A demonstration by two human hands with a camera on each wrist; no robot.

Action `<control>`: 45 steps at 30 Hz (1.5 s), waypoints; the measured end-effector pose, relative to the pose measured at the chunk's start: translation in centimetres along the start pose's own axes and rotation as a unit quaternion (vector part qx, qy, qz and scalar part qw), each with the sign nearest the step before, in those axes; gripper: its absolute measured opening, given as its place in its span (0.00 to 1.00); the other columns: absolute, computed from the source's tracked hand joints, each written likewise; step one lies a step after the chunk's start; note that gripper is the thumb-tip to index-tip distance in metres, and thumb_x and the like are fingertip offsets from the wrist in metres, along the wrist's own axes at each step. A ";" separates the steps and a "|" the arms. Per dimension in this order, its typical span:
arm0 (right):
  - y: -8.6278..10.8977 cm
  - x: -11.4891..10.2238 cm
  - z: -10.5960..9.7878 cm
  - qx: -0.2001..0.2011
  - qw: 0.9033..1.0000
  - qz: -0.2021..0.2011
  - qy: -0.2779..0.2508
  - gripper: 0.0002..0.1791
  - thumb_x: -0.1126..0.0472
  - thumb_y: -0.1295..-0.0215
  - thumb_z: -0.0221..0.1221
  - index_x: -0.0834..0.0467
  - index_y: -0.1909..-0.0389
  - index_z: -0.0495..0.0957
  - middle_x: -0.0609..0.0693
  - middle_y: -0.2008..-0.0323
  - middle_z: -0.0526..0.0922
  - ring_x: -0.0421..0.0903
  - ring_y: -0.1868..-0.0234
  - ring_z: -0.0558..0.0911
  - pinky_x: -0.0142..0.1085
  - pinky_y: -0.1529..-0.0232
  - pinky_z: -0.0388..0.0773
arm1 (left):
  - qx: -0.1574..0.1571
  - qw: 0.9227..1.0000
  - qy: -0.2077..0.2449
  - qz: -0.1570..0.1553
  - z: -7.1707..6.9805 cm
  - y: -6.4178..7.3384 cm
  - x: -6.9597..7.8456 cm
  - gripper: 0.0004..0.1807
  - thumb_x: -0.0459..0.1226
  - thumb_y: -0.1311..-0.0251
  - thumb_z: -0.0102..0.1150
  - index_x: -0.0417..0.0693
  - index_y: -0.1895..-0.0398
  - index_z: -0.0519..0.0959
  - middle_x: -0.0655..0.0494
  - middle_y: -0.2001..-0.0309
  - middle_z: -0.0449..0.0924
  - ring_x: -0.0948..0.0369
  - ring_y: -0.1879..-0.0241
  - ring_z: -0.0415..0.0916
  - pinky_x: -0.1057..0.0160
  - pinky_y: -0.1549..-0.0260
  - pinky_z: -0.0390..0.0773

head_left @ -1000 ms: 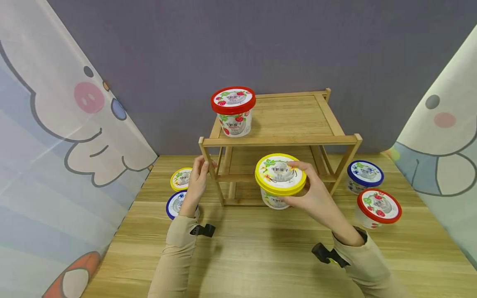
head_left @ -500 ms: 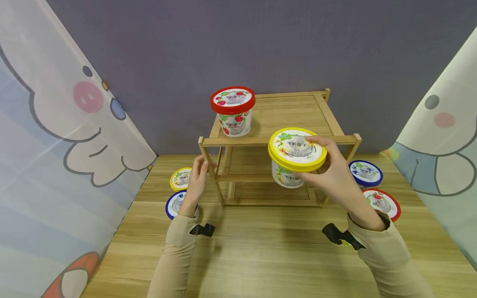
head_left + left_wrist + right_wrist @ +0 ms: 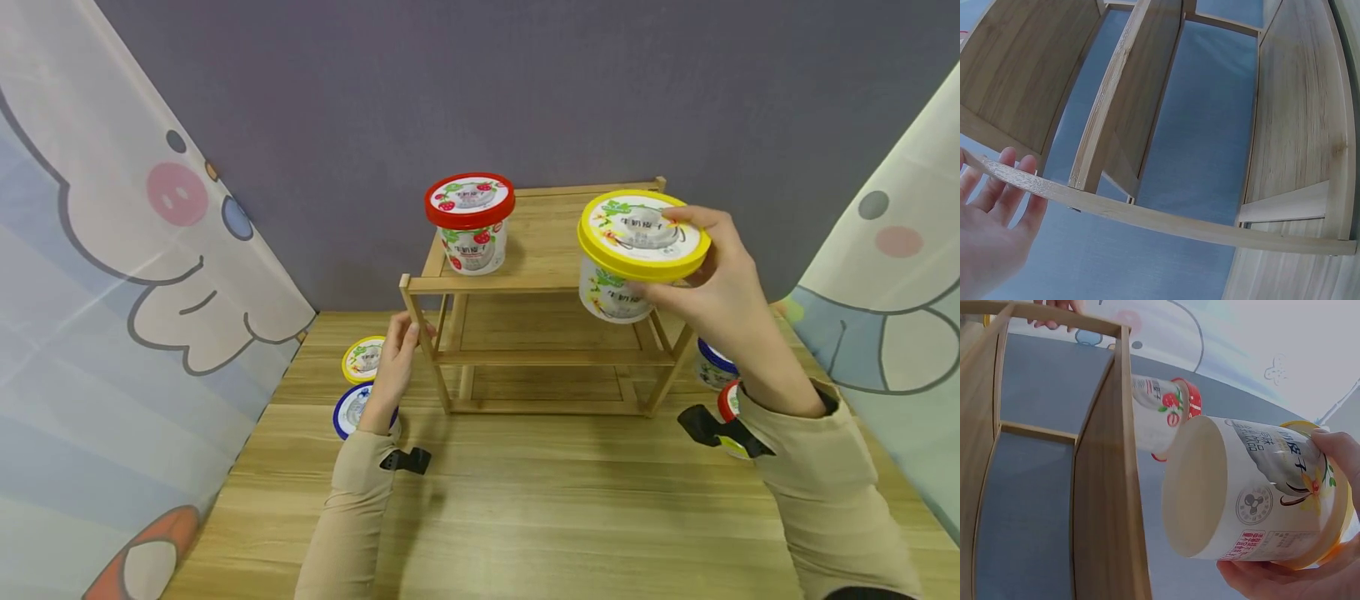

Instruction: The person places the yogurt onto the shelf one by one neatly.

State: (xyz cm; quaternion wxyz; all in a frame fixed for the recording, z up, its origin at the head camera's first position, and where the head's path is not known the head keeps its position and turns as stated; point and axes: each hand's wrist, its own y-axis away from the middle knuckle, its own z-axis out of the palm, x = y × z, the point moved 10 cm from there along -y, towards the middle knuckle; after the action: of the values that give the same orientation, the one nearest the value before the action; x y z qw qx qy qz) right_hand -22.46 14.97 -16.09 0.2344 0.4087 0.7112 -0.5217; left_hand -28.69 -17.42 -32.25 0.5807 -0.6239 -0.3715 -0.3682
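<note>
I observe the right hand (image 3: pixel 731 283) gripping the round, white, yellow-lidded tub (image 3: pixel 633 254) (probably light, smooth; hold beneath the stiff rim); the left hand's (image 3: pixel 396 362) fingers curl round the pale wooden rack (image 3: pixel 540 284).

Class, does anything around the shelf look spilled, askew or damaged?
Nothing stands out: the yellow-lidded tub in the right hand and the red-lidded tub atop the wooden shelf look intact, and no spill shows.

yellow-lidded tub (image 3: pixel 1260 494) in right hand (image 3: pixel 1325 574), wooden rack (image 3: pixel 1107 481), strawberry tub (image 3: pixel 1155 412) seemingly atop
</note>
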 end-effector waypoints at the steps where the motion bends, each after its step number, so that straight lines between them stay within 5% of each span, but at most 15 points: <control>1: -0.3 0.0 -0.2 0.002 1.000 0.002 0.003 0.38 0.77 0.55 0.61 0.58 0.43 0.58 0.50 0.44 0.60 0.42 0.53 0.70 0.21 0.59 0.69 | -0.001 1.000 -0.001 0.000 0.0 0.0 0.1 0.09 0.36 0.32 0.34 0.47 0.52 0.63 0.34 0.62 0.68 0.41 0.55 0.65 0.56 0.51 0.63; 17: -4.4 2.1 -1.1 -0.026 0.995 0.077 0.060 0.36 0.62 0.48 0.62 0.53 0.40 0.54 0.54 0.43 0.58 0.45 0.51 0.67 0.22 0.60 0.68 | -0.006 1.000 -0.009 -0.005 0.1 -0.1 0.2 0.10 0.37 0.32 0.33 0.46 0.53 0.63 0.31 0.60 0.66 0.42 0.54 0.65 0.54 0.51 0.62; 24: -5.6 3.7 -1.5 -0.021 0.992 0.100 0.068 0.37 0.58 0.47 0.62 0.55 0.39 0.54 0.55 0.42 0.58 0.44 0.49 0.66 0.25 0.57 0.66 | -0.001 0.999 -0.017 -0.030 0.7 0.3 2.1 0.09 0.30 0.32 0.30 0.40 0.54 0.62 0.25 0.59 0.63 0.36 0.53 0.62 0.54 0.49 0.61; 30: -6.1 4.8 -1.5 -0.024 0.992 0.106 0.071 0.37 0.57 0.47 0.61 0.55 0.38 0.52 0.56 0.42 0.57 0.45 0.47 0.65 0.28 0.53 0.66 | -0.004 1.000 -0.010 -0.024 0.8 0.3 2.1 0.09 0.30 0.32 0.30 0.44 0.55 0.62 0.23 0.59 0.62 0.35 0.53 0.61 0.53 0.49 0.61; 37: -6.6 5.9 -1.3 -0.037 0.992 0.105 0.066 0.37 0.57 0.46 0.61 0.56 0.38 0.52 0.56 0.43 0.57 0.45 0.48 0.65 0.25 0.56 0.65 | 0.005 1.000 -0.016 -0.021 0.7 0.3 2.2 0.09 0.29 0.33 0.31 0.44 0.56 0.63 0.43 0.65 0.71 0.39 0.55 0.63 0.55 0.51 0.62; 41: -6.8 6.4 -1.2 -0.040 0.992 0.103 0.064 0.38 0.57 0.46 0.61 0.57 0.38 0.52 0.56 0.44 0.58 0.45 0.48 0.65 0.24 0.57 0.65 | 0.002 1.000 -0.013 -0.015 0.7 0.3 2.2 0.10 0.29 0.33 0.30 0.32 0.54 0.61 0.42 0.65 0.70 0.39 0.56 0.63 0.54 0.52 0.62; 45: -6.8 6.6 -1.2 -0.043 0.992 0.103 0.063 0.38 0.57 0.46 0.61 0.57 0.38 0.52 0.56 0.43 0.58 0.45 0.48 0.65 0.24 0.57 0.65 | 0.001 1.000 -0.015 -0.021 0.7 0.3 2.1 0.09 0.29 0.33 0.30 0.35 0.54 0.62 0.47 0.65 0.71 0.40 0.55 0.64 0.54 0.51 0.62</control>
State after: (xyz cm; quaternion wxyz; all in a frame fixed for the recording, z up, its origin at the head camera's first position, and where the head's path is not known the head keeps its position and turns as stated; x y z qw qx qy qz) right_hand -31.67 17.52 -16.93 0.2588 0.5013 0.7005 -0.4372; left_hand -27.44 -16.64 -30.55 0.5681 -0.6208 -0.3937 -0.3700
